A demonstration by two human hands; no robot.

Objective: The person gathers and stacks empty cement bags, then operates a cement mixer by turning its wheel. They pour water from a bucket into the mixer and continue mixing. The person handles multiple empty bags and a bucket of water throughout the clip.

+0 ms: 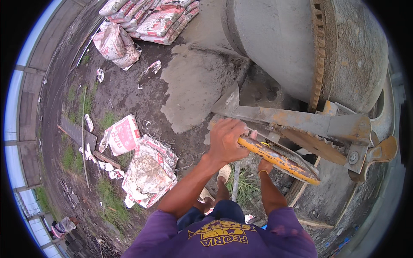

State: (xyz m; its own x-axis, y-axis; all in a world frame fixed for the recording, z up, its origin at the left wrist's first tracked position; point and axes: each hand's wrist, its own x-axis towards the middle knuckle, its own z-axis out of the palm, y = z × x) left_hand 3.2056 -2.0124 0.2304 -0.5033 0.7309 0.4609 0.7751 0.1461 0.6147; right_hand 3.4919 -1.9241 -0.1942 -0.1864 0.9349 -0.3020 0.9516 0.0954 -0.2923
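My left hand (pixel 228 139) is closed over the top of a yellow, mortar-caked hand wheel (pixel 279 159) on a cement mixer. My right hand (pixel 264 165) grips the same wheel from below, and the rim mostly hides its fingers. The mixer's big grey drum (pixel 297 47) sits tilted above the wheel, with a toothed ring gear (pixel 318 56) around it. A rusty yellow frame (pixel 327 124) carries the drum just beyond my hands.
A patch of wet grey mortar (pixel 193 86) lies on the dirt left of the drum. Stacked cement bags (pixel 150 19) are at the top, torn empty bags (pixel 148 170) at lower left. My sandalled foot (pixel 223 172) stands on grass below the wheel.
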